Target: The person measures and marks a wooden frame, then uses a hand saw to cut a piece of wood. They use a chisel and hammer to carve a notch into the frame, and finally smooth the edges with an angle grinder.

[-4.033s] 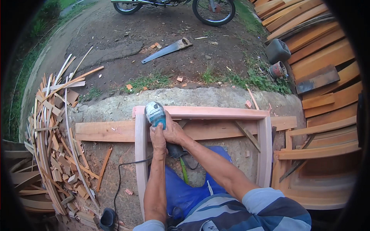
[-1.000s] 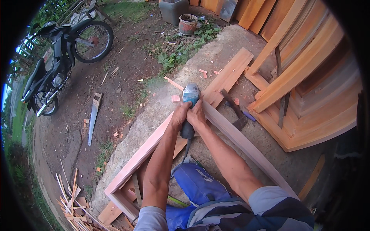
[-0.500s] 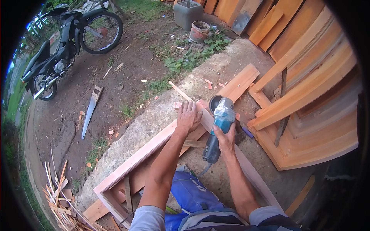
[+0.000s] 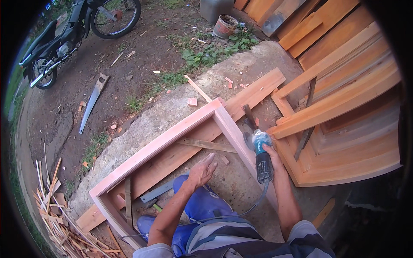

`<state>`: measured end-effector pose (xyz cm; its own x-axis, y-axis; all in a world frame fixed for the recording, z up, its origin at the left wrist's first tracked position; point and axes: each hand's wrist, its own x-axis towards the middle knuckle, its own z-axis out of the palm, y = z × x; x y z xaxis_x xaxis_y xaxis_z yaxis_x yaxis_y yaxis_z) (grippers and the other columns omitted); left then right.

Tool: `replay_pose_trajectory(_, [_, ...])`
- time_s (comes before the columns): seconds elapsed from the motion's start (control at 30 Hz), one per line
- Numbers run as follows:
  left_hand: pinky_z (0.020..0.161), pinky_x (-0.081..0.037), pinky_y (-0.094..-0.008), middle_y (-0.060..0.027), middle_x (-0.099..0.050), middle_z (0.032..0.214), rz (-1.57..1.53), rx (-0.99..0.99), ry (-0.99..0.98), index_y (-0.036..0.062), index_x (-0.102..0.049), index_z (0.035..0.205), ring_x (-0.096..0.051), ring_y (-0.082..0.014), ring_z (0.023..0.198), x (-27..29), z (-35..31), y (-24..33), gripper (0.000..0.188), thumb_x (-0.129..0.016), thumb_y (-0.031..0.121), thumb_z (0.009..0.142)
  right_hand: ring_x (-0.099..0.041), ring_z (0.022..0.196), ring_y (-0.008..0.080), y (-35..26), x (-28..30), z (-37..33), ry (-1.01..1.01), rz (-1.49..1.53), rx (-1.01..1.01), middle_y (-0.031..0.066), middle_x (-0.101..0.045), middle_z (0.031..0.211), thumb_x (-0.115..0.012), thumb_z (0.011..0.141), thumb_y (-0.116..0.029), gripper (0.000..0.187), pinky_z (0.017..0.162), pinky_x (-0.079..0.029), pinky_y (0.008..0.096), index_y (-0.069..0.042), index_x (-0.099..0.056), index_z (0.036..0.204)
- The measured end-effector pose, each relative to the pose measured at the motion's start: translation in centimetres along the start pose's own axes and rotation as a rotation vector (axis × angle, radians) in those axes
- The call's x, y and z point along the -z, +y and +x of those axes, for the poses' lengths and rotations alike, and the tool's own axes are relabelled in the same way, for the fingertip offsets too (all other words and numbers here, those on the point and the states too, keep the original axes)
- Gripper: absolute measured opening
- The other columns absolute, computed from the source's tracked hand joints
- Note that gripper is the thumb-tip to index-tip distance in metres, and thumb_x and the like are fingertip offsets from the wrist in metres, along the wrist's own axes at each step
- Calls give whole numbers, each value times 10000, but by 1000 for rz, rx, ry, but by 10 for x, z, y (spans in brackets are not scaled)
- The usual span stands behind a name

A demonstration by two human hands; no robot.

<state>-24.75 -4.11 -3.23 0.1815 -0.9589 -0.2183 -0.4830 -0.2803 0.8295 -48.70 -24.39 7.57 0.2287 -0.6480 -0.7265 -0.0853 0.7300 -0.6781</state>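
My right hand (image 4: 272, 155) is wrapped round the body of a blue and black angle grinder (image 4: 263, 161). The grinder's disc end is close to the right rail of a pale pink wooden frame (image 4: 157, 147); I cannot tell whether the disc touches it. My left hand (image 4: 202, 170) is raised over the frame's opening, fingers stretched out and holding nothing. A reddish plank (image 4: 266, 88) lies slantwise beneath the frame, and a thin wooden strip (image 4: 206, 145) crosses the inside of its corner. The grinder's cord (image 4: 234, 215) trails across my lap.
On the right stand panelled wooden frames (image 4: 344, 105), with boards (image 4: 320, 38) leaning behind. A handsaw (image 4: 92, 101) lies on the dirt. Scrap strips (image 4: 58, 215) are piled at lower left. A grey metal bar (image 4: 157, 192) is beside my knee. A motorbike (image 4: 64, 45) stands far left.
My left hand has left the frame's corner and drawn back towards me. My right hand has carried the grinder right and nearer, down along the right rail. The view has shifted slightly.
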Motion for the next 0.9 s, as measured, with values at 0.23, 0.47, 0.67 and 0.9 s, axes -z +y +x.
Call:
replay_pose_trajectory(0.23, [1074, -489, -475, -236, -662, 1358, -121, 359, 227, 57, -590, 1446, -620, -423, 1265, 40, -171, -40, 541, -477, 443, 1084, -671, 532, 211, -31, -42, 60, -171, -53, -68, 89, -654, 761, -768, 925, -357, 456, 458, -569, 346, -59, -569, 1208])
replay_pose_trajectory(0.47, [904, -561, -509, -209, -741, 1164, -64, 426, -124, 81, -658, 1351, -701, -417, 1082, 43, -249, -22, 589, -441, 547, 1063, -682, 536, 215, -77, -144, 119, -401, -166, -20, 109, -690, 738, -725, 954, -442, 440, 490, -584, 329, -13, -644, 1015])
replay_pose_trajectory(0.67, [844, -567, -492, -171, -758, 1058, 165, 455, 123, 90, -698, 1265, -725, -373, 1005, 52, -295, -22, 568, -637, 564, 958, -660, 862, 141, -117, -209, 113, -432, -918, 264, 72, -660, 1071, -778, 879, -373, 678, 705, -573, 323, -30, -520, 1404])
replay_pose_trajectory(0.9, [851, -514, -445, -111, -729, 933, 307, 650, 473, 103, -711, 1030, -700, -306, 932, 38, -403, -51, 371, -762, 442, 888, -640, 985, 183, -45, -303, 43, -688, -1209, 255, 104, -624, 1223, -766, 866, -384, 850, 831, -542, 316, -4, -398, 1531])
